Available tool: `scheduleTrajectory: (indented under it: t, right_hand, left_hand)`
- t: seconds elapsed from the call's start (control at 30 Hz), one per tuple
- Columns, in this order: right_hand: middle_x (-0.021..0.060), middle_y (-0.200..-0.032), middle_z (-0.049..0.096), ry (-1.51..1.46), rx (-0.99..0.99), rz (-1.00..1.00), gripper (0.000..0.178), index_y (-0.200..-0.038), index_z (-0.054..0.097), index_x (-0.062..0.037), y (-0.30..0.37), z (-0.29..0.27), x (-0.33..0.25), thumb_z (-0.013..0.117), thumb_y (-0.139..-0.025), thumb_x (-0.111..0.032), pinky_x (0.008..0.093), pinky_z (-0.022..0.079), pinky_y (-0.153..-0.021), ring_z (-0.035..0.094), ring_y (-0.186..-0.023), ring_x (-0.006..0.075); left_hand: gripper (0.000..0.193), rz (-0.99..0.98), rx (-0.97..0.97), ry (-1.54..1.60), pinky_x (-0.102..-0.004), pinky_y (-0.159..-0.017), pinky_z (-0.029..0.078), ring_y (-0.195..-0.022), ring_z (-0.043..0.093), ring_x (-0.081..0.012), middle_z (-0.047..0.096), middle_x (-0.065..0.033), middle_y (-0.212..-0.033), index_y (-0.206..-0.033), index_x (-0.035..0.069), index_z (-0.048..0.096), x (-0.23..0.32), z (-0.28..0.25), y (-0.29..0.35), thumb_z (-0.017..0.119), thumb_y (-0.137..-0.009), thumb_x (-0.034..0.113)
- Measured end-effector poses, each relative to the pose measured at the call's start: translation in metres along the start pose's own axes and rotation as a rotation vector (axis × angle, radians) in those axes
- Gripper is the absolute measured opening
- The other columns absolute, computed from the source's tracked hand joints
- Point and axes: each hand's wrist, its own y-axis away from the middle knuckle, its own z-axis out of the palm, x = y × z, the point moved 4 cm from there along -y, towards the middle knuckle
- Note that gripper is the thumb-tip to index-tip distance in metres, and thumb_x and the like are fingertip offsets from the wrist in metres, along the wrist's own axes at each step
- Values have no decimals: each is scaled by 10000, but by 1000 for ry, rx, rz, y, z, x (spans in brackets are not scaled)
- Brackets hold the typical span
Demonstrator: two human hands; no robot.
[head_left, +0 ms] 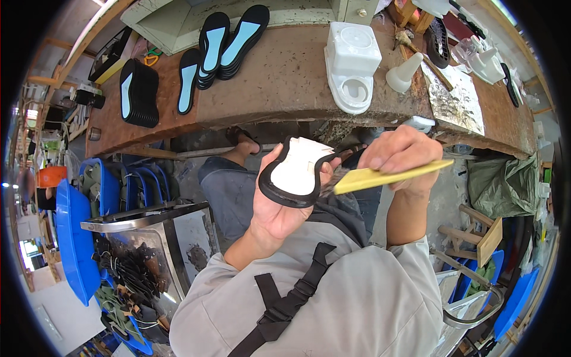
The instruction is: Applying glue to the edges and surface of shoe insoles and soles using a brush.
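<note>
brown bench point(267, 98) ahead carries a white container point(354, 58), contents unclear; a blue tub point(110, 193) at left holds green pieces point(92, 180). before me, my left fingers point(326, 171), partly hidden, curl around a black-edged sole point(295, 169); my right fingers point(389, 150) pinch a yellow-handled brush point(386, 177), bristles point(331, 181) blurred beside it.

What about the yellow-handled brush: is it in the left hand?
No, the right hand grips it; the left hand holds the black-rimmed sole.

A brown workbench point(270, 86) overhangs grey floor point(450, 199), a wooden stool point(489, 242) at right, perhaps a window point(30, 250) far left.
</note>
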Motion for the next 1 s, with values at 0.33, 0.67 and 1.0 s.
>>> scheduleTrajectory:
  t: [0.33, 0.67, 1.0]
  right_hand:
    - [163, -814, 627, -141, 321, 258, 160, -922, 640, 73, -14, 25, 6, 681, -781, 11, 267, 515, -570, 613, -664, 173]
    - [166, -750, 631, 42, 7, 50, 223, -857, 649, 64, -21, 19, 3, 732, -778, -127, 358, 540, -517, 621, -564, 243]
    - [208, -804, 660, -128, 53, 17, 273, -853, 681, 75, -13, 17, 9, 804, -643, -48, 328, 555, -628, 666, -718, 285]
  left_hand:
    - [454, 133, 4, -192, -408, -912, 488, -1078, 516, -384, 561, -216, -1167, -1170, -18, 531, 7, -10, -3, 539, -917, 359]
    - [524, 89, 41, -95, -387, -850, 550, -1000, 589, -318, 524, -272, -1135, -1170, -41, 504, -2, -7, 0, 583, -882, 391]
    - [576, 7, 31, -82, -434, -866, 536, -996, 599, -304, 531, -274, -1134, -1194, -62, 481, -1, -5, 1, 532, -897, 429]
